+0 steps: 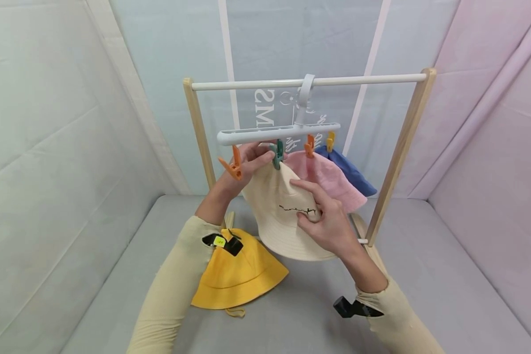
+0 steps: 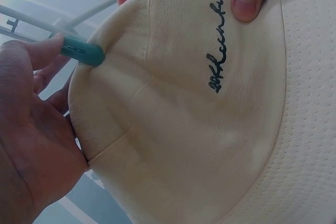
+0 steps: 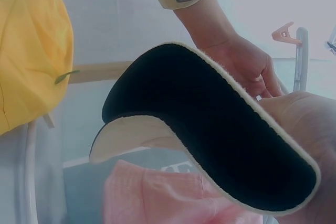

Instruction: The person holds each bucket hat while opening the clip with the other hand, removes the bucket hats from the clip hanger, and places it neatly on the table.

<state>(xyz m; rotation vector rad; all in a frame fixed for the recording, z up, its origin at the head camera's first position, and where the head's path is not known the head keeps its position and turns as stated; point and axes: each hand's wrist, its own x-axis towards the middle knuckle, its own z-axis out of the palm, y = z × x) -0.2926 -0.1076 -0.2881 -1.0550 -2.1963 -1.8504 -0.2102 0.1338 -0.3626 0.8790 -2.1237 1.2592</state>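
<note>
A cream bucket hat [image 1: 274, 206] with dark script stitching hangs below the pale hanger bar [image 1: 270, 134]. My left hand [image 1: 253, 163] pinches a green clothespin [image 1: 278, 155] between thumb and fingers; its tip sits over the top of the hat's crown in the left wrist view. With thumb and fingers, my right hand [image 1: 332, 223] grips the side of the crown near the stitching. The right wrist view looks into the hat's dark opening [image 3: 210, 135]. An open-jawed orange clothespin [image 1: 234, 164] dangles from the bar's left end, beside my left wrist.
Behind the cream hat, a pink hat [image 1: 336, 182] and a blue hat [image 1: 351, 172] hang from orange and yellow clothespins. A yellow hat [image 1: 239, 275] lies on the grey surface at front left. The rack's wooden posts [image 1: 400, 152] stand on both sides.
</note>
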